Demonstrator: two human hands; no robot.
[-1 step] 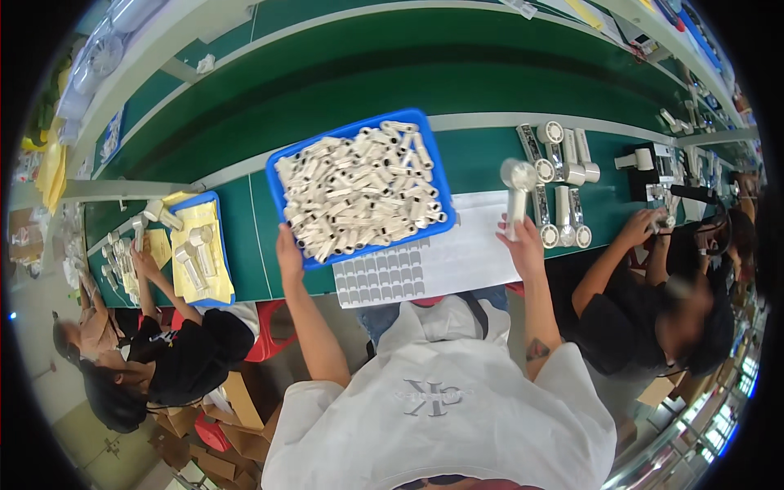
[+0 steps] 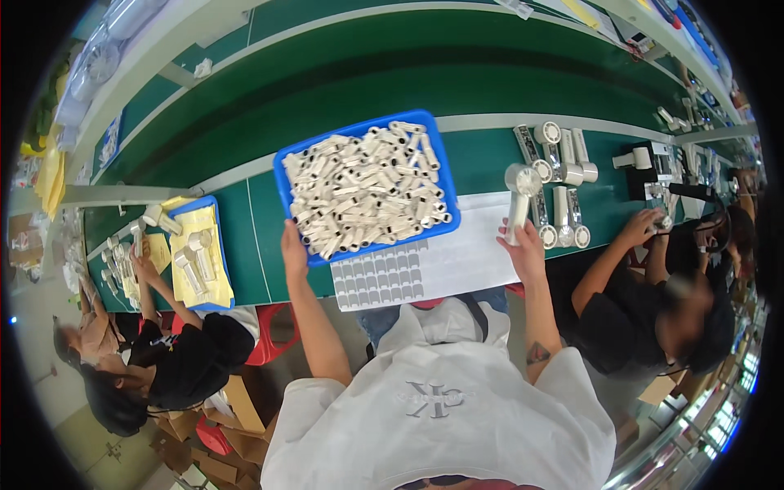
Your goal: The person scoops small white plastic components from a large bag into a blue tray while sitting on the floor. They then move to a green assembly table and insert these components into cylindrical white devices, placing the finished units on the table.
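A blue plastic tray (image 2: 455,214) heaped with small cream-white plastic pieces sits tilted in front of me, to the left of the middle. My left hand (image 2: 295,248) grips its near left corner, with some fingers hidden by the rim. In my right hand (image 2: 523,247) is a white handheld fan (image 2: 519,196), held upright by the lower end of its handle, round head away from me. Beneath the tray's near edge lies a white sheet (image 2: 457,265) with rows of grey labels.
Several handheld fans (image 2: 561,208) lie in rows on the green bench (image 2: 482,155) to the right. Left of me stands another blue tray (image 2: 227,282) with yellow paper and fans. Co-workers sit on both sides; one person's hands (image 2: 645,222) work at the right.
The tray has shifted slightly to the right along with my left hand. The fan in my right hand has moved a little right and its head shows sharper.
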